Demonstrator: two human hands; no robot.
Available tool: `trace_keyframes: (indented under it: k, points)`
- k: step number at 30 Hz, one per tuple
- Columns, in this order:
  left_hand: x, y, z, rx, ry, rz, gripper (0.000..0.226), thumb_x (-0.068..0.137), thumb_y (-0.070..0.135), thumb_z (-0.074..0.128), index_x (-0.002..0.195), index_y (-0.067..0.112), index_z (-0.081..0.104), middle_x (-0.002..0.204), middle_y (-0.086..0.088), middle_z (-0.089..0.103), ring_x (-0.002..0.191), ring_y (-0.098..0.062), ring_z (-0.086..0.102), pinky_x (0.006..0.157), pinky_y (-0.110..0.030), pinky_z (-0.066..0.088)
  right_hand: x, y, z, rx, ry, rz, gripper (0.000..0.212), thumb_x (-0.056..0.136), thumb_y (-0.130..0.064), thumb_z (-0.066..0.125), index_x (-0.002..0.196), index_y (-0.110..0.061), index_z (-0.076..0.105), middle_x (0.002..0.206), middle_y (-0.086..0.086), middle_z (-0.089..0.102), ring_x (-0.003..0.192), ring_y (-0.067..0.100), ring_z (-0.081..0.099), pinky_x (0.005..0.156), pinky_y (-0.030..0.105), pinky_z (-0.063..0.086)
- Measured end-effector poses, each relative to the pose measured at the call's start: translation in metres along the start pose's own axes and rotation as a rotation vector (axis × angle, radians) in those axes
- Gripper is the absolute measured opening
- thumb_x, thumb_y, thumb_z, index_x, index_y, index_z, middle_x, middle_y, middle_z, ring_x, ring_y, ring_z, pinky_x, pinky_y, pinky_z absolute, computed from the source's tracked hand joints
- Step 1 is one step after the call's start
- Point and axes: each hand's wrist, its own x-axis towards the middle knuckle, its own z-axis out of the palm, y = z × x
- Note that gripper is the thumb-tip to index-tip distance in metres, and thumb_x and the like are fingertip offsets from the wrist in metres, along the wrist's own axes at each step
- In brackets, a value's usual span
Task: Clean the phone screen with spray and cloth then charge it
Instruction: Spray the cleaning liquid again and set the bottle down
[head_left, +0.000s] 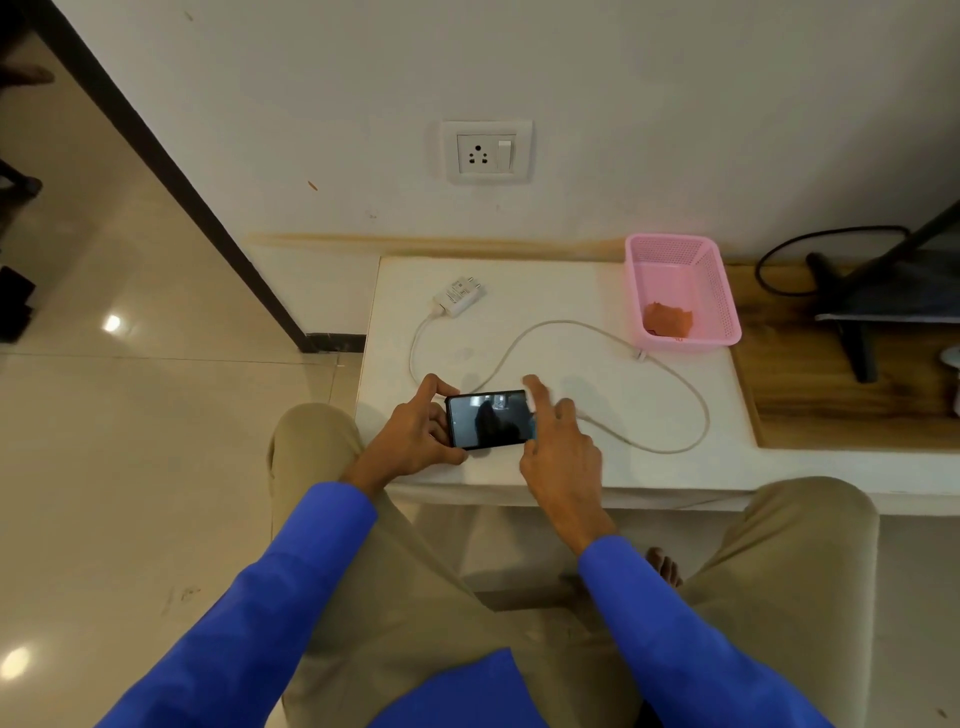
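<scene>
A black phone (491, 420) lies screen up near the front edge of the white table (571, 291). My left hand (415, 434) grips its left end with thumb and fingers curled round it. My right hand (558, 441) is at its right end, index finger straight over the far corner. The white charging cable (696, 405) loops across the table and its end disappears under my right hand at the phone; the plug itself is hidden. The white adapter (460, 296) lies on the table, out of the wall socket (485, 153). An orange cloth (667, 319) sits in the pink basket (722, 291).
The basket stands at the table's back right. Beyond it lies a wooden surface (831, 405) with a black stand (852, 332) and a dark cable. My knees flank the table's front edge. Tiled floor lies to the left.
</scene>
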Motion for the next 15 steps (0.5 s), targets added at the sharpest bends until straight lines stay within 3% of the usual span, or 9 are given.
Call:
trace_keyframes:
  k: [3, 8, 15]
  points:
    - [-0.001, 0.000, 0.000, -0.007, 0.006, -0.014, 0.077, 0.068, 0.008, 0.093, 0.124, 0.026, 0.044, 0.081, -0.008, 0.069, 0.065, -0.021, 0.069, 0.075, -0.040, 0.061, -0.004, 0.024, -0.010, 0.133, 0.041, 0.101, 0.084, 0.092, -0.004, 0.061, 0.152, -0.046, 0.019, 0.109, 0.005, 0.050, 0.065, 0.021, 0.060, 0.062, 0.045, 0.060]
    - [0.000, -0.001, 0.001, -0.027, -0.004, -0.043, 0.077, 0.068, 0.009, 0.093, 0.124, 0.028, 0.044, 0.083, -0.005, 0.068, 0.064, -0.015, 0.068, 0.076, -0.039, 0.060, -0.013, 0.057, -0.020, 0.179, 0.051, 0.196, 0.081, 0.092, -0.006, 0.062, 0.153, -0.041, 0.023, 0.111, 0.007, 0.050, 0.076, 0.026, 0.061, 0.071, 0.047, 0.060]
    - [-0.003, 0.003, 0.000, -0.014, -0.012, -0.021, 0.076, 0.070, 0.006, 0.092, 0.125, 0.027, 0.045, 0.083, -0.005, 0.068, 0.066, -0.022, 0.069, 0.074, -0.035, 0.061, -0.002, 0.033, -0.010, -0.047, 0.020, 0.032, 0.085, 0.091, -0.006, 0.061, 0.156, -0.040, 0.018, 0.106, 0.005, 0.046, 0.055, 0.018, 0.052, 0.049, 0.034, 0.052]
